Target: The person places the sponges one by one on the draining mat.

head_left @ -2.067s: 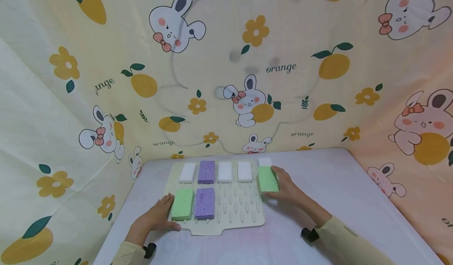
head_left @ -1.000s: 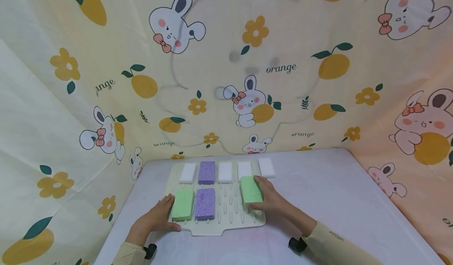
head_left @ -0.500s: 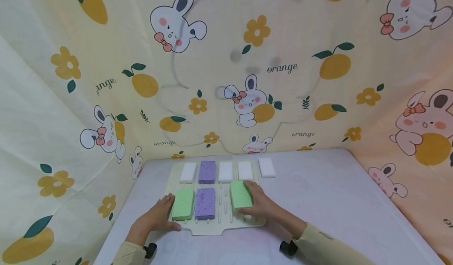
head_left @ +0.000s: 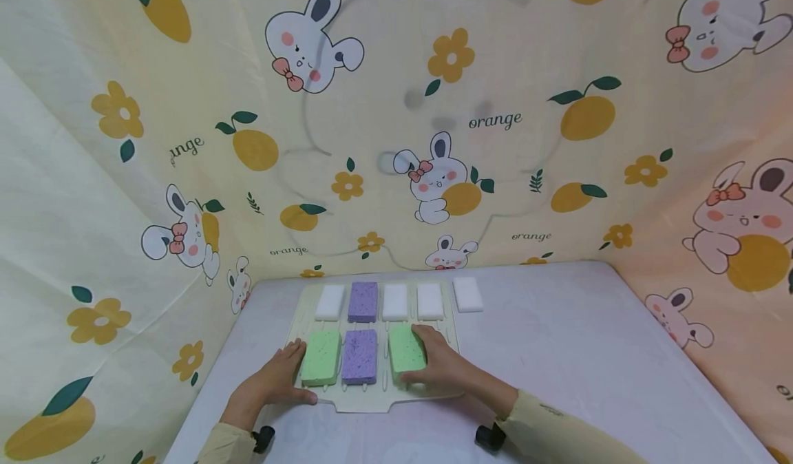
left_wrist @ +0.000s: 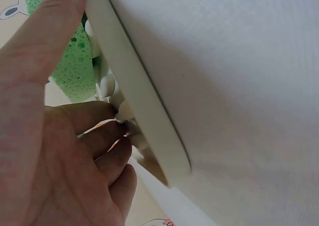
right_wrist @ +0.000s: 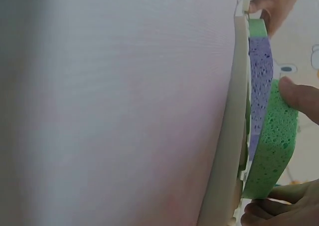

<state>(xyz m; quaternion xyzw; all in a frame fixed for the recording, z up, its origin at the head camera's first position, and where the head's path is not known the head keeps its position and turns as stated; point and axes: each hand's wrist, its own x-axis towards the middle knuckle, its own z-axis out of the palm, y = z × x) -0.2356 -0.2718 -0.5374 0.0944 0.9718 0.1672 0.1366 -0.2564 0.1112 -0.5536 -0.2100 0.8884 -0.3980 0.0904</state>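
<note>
My right hand [head_left: 441,365] pinches a green sponge [head_left: 405,348] between thumb and fingers, over the front row of a cream ridged draining tray [head_left: 362,405]. In the right wrist view this sponge [right_wrist: 274,141] leans beside the purple one; whether it fully rests on the ridges I cannot tell. The left hand [head_left: 272,379] holds the tray's front left corner, its thumb at the near edge and fingers along the side. Close to those fingers lies another green sponge [head_left: 321,358], then a purple sponge [head_left: 359,356] to its right.
Along the tray's back row lie a white sponge [head_left: 330,302], a purple sponge [head_left: 362,302] and two more white ones [head_left: 394,301]. A separate white sponge [head_left: 467,294] lies on the white table [head_left: 557,340], off the tray's back right corner. Patterned cloth [head_left: 372,106] encloses the table.
My right hand has carried the green sponge leftward and nearer, from beside the tray's right edge to the front row, uncovering the white sponge there. The left hand stays in place.
</note>
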